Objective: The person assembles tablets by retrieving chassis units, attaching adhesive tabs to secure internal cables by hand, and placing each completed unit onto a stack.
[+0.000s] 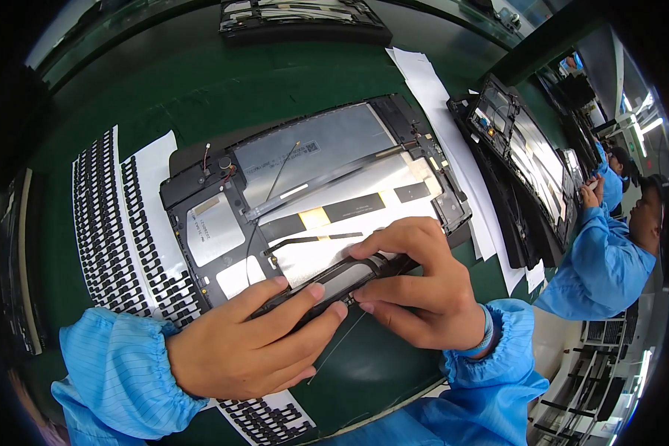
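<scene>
An opened tablet-like device (416, 186) lies on the green table, its inside facing up with silver plates, black strips and thin cables. Along its near edge runs a long black part with a grey face (343, 282). My left hand (253, 342) bends its fingers over this part and grips it. At the part's right end, my right hand (424, 290) has thumb and index finger pinched together; what sits between them is too small to make out. A thin wire (338, 346) trails down and left from just under the right fingertips.
White sheets with rows of small black pieces (97, 223) lie at left; another such sheet (267, 420) is at the near edge. White papers (453, 141) and stacked opened devices (520, 163) stand at right, another device (297, 22) at the far side. Co-workers in blue sleeves (598, 260) sit at right.
</scene>
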Demonstrator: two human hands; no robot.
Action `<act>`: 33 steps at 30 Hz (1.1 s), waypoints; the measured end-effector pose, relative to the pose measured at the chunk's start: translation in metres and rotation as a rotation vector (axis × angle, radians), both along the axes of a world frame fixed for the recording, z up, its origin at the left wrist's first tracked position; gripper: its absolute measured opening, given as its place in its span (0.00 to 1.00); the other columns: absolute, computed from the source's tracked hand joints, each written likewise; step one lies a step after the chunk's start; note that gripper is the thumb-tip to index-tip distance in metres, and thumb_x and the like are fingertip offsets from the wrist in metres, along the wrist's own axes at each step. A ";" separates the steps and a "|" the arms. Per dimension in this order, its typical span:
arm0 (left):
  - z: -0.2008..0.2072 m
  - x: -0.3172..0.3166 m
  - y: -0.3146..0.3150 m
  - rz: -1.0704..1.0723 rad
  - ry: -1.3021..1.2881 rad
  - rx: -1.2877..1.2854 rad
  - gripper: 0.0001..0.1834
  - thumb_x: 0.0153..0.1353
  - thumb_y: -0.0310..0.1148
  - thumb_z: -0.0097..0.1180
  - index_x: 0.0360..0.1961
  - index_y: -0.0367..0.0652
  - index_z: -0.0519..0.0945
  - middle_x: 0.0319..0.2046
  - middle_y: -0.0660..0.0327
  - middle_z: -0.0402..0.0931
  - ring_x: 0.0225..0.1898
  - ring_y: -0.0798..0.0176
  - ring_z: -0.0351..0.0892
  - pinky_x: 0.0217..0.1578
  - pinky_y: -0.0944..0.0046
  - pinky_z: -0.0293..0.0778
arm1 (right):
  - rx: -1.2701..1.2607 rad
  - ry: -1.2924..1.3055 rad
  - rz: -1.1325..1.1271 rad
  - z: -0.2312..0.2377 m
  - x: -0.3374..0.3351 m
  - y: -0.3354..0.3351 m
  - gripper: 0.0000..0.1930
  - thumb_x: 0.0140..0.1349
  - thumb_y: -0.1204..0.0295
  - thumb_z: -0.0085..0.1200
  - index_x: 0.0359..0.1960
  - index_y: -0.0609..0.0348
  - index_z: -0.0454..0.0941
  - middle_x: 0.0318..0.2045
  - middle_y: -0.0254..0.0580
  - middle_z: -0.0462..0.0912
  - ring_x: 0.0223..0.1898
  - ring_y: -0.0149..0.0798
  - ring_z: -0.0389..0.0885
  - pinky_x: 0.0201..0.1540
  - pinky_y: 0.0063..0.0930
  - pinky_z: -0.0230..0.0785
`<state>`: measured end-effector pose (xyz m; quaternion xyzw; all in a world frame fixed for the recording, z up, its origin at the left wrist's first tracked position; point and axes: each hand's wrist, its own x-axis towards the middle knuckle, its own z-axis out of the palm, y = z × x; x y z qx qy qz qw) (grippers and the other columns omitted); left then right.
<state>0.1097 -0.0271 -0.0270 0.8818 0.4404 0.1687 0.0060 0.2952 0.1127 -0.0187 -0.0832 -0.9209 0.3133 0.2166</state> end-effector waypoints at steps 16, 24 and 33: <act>0.002 0.001 -0.005 -0.002 -0.189 -0.166 0.20 0.47 0.35 0.57 0.43 0.39 0.74 0.51 0.54 0.67 0.53 0.51 0.66 0.52 0.51 0.61 | 0.246 0.092 -0.039 -0.001 -0.006 -0.016 0.11 0.32 0.83 0.56 0.23 0.60 0.75 0.32 0.39 0.74 0.37 0.43 0.70 0.39 0.33 0.62; 0.004 -0.037 -0.075 0.306 -0.332 -0.101 0.22 0.39 0.28 0.63 0.40 0.38 0.76 0.42 0.52 0.71 0.47 0.48 0.70 0.44 0.53 0.66 | 0.134 0.044 -0.086 0.001 -0.011 -0.102 0.10 0.37 0.81 0.56 0.27 0.62 0.75 0.28 0.41 0.73 0.26 0.42 0.72 0.29 0.30 0.64; -0.002 -0.030 -0.088 0.360 -0.211 -0.081 0.23 0.37 0.30 0.64 0.39 0.38 0.75 0.42 0.52 0.71 0.47 0.49 0.69 0.45 0.54 0.65 | 0.326 -0.013 -0.167 -0.023 -0.050 -0.141 0.06 0.44 0.77 0.53 0.19 0.62 0.68 0.20 0.42 0.65 0.21 0.41 0.67 0.25 0.33 0.60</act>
